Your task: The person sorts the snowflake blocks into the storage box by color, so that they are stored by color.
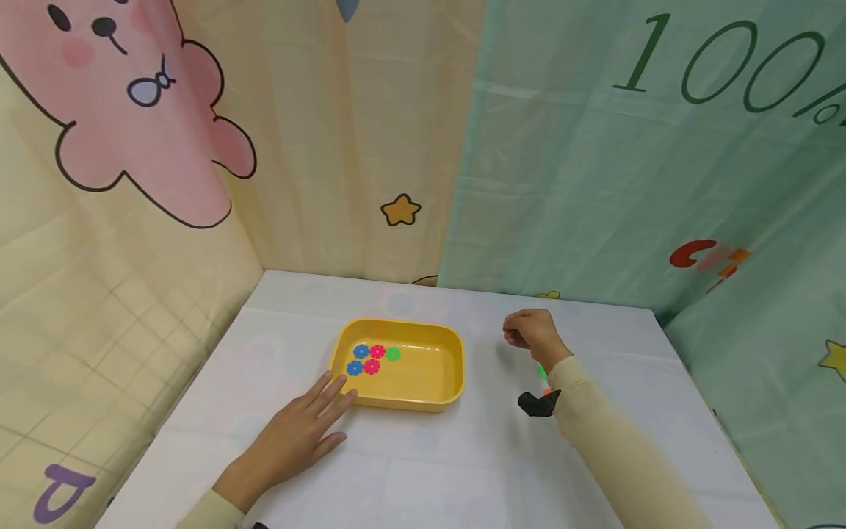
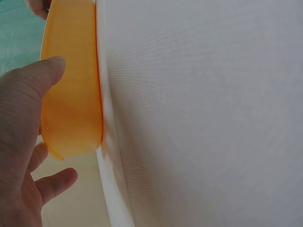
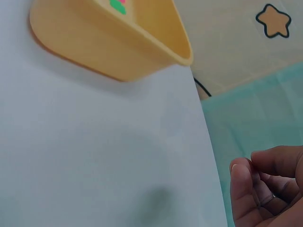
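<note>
A yellow tray (image 1: 416,382) sits on the white-covered table, holding two blue flower-shaped discs (image 1: 355,368), two pink ones (image 1: 372,366) and a green one (image 1: 393,354). My left hand (image 1: 297,437) lies at the tray's near-left corner, fingers spread and fairly straight, fingertips at the rim; the left wrist view shows its thumb against the tray's side. To the right of the tray my right hand (image 1: 534,332) hovers above the table. Its fingers curl in, thumb and fingertips close together, and no piece shows between them in the right wrist view (image 3: 267,184).
Beneath the right forearm, a green piece (image 1: 543,372) and an orange piece (image 1: 547,392) are partly hidden on the table. A dark strap end (image 1: 538,404) sticks out from the right wrist. Printed curtains (image 1: 562,184) stand behind the table and at both sides.
</note>
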{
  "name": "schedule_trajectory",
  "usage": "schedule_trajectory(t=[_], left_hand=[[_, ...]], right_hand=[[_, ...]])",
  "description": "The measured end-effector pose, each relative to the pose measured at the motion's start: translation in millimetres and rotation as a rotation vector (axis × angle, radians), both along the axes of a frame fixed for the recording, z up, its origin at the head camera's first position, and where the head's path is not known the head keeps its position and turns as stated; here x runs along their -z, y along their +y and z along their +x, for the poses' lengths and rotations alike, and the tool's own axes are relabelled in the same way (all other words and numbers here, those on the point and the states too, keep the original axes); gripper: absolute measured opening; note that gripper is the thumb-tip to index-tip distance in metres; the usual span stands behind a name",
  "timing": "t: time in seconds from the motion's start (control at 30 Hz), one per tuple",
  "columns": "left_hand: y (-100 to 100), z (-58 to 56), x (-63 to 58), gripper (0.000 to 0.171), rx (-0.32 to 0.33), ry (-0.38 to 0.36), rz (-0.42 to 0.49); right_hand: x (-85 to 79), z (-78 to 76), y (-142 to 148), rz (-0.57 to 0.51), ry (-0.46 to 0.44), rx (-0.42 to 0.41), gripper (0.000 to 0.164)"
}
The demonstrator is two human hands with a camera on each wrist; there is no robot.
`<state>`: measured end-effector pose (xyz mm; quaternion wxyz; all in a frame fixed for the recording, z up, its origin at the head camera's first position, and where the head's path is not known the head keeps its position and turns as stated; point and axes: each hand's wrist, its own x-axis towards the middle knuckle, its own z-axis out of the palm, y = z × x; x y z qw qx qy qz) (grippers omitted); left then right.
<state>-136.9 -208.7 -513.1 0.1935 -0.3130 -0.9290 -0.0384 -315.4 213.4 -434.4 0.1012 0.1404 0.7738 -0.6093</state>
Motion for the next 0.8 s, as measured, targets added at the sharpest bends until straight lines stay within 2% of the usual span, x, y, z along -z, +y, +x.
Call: schedule_trajectory(t=[0.23,0.47,0.8], left_hand=[[0.0,-0.2,-0.1,0.075,0.008,0.005,0.014],[0.3,0.0,0.9,0.075,0.014,-0.013,0.027],[-2.3,-1.2,2.4,0.075,0.014,0.003,0.012]], right_hand=[[3.4,3.1,34.3,-0.005,0.008,0.039,0.029],[14.7,13.7,59.9,0.022,0.022,0.034,0.03],[35.6,26.7,85.9,0.25,-0.06,-0.002,0.025]])
